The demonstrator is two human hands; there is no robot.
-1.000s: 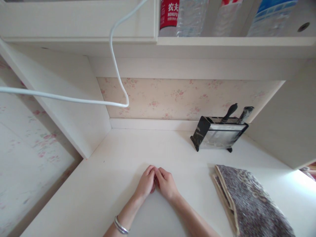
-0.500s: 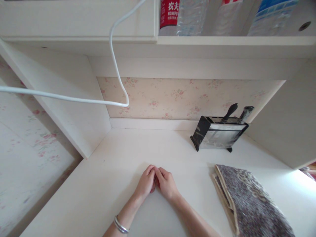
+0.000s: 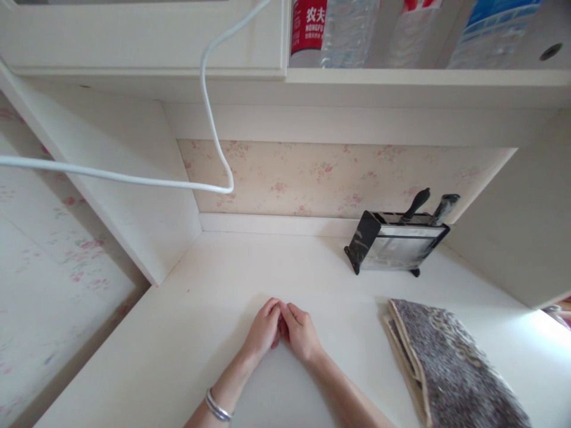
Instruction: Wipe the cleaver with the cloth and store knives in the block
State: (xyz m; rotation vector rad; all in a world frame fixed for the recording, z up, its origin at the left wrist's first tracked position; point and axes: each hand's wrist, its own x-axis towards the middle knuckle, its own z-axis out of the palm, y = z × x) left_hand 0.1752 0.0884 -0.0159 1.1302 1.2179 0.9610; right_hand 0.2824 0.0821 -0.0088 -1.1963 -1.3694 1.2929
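Note:
My left hand (image 3: 263, 327) rests on the white desk top (image 3: 285, 261) with its fingers curled in, and a silver bangle (image 3: 218, 406) circles that wrist. Against it lies my right hand (image 3: 300, 330), also closed, the two touching at the thumbs and knuckles. No object shows in either hand; the palms and most of the fingertips are hidden. To the right of my hands, and apart from them, is a folded grey-brown patterned cloth (image 3: 455, 356) with a beige edge.
A knife block (image 3: 397, 244) with two black handles stands at the back right. Overhead, a shelf (image 3: 401, 76) holds several plastic bottles (image 3: 348, 32). A white cable (image 3: 134, 180) hangs across the upper left. White side panels (image 3: 107, 172) flank the desk.
The view has tilted very slightly, so the shelf sits a little lower in the picture. Both hands and the things on the desk stay where they were.

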